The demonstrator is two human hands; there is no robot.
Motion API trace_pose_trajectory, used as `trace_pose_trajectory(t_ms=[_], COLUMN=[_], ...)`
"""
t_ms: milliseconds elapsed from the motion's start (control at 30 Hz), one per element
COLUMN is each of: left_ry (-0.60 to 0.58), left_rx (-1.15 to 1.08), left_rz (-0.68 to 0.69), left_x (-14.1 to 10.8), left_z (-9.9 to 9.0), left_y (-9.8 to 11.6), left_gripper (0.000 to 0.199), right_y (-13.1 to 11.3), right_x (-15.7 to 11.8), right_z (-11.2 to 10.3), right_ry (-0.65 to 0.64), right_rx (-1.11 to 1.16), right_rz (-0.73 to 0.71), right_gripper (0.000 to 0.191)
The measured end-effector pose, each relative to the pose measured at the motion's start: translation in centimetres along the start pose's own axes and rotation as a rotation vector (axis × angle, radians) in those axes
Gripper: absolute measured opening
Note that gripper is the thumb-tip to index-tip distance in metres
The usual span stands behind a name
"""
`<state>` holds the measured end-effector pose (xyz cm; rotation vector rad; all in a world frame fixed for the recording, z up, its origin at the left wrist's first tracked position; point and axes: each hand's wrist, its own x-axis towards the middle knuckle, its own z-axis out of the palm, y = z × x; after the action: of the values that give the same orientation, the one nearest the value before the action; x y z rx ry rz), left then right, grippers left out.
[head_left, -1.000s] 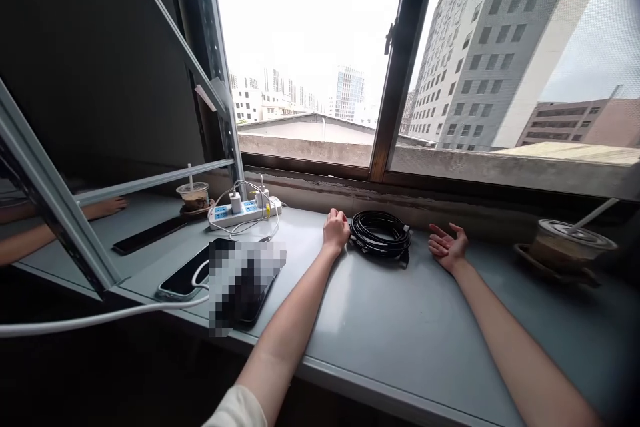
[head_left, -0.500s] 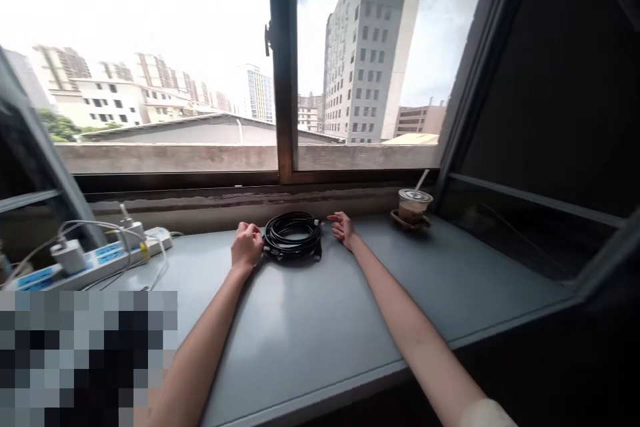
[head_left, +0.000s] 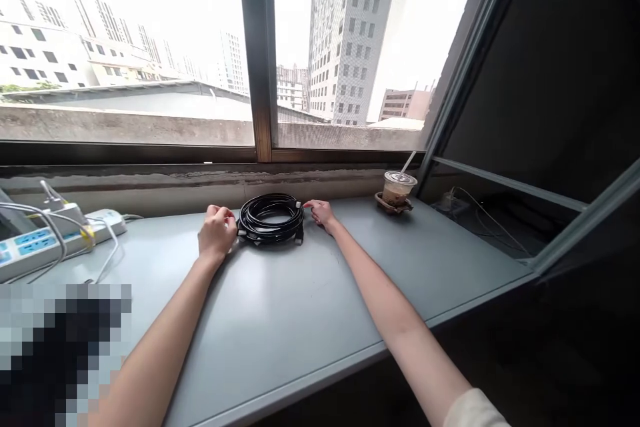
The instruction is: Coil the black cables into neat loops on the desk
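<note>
A coil of black cable [head_left: 273,235] lies on the grey tabletop [head_left: 280,340], with a pale metallic plug end on its right side and other plug ends along its lower edge. My left hand [head_left: 217,233] is at the coil's left edge, its fingers curled in. Whatever may be between those fingertips is hidden. On the other side, my right hand [head_left: 320,212] reaches toward the plug end with the index finger stretched out and the other fingers bent. That fingertip is at or very near the plug; I cannot tell whether it touches.
Behind the coil runs a window ledge [head_left: 200,193]. A lidded drink cup [head_left: 399,190] with a straw stands on a brown coaster [head_left: 383,203] at the back right. At the left lies a white power strip [head_left: 113,221] with chargers and cords. The table's front edge crosses below my arms.
The camera view has shifted, so the scene sits farther left and higher. My right hand has come closer to the coil, its index finger now at the plug end. My left hand stays beside the coil.
</note>
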<state>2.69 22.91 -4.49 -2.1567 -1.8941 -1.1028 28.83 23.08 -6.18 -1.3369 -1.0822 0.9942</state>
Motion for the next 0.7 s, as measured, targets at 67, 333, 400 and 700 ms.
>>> trace_pose_trajectory(t_ms=[67, 333, 400, 700], left_ry=[0.013, -0.031, -0.02, -0.034], left_rx=[0.008, -0.062, -0.048, 0.037], left_rz=[-0.027, -0.098, -0.146, -0.059], left_x=[-0.2, -0.6, -0.8, -2.1], left_z=[-0.4, -0.8, -0.9, -0.5], left_y=[0.3, 0.2, -0.2, 0.0], left_gripper=[0.017, 0.016, 0.021, 0.024], right_y=[0.1, 0.6, 0.7, 1.4], right_x=[-0.1, -0.5, -0.8, -1.7], right_z=[0.2, 0.6, 0.6, 0.4], right_ry=[0.039, 0.326, 0.35, 0.343], right_rx=[-0.068, -0.341, -0.359, -0.343], right_rz=[-0.025, -0.249, -0.276, -0.235], right_gripper=[0.033, 0.026, 0.024, 0.026])
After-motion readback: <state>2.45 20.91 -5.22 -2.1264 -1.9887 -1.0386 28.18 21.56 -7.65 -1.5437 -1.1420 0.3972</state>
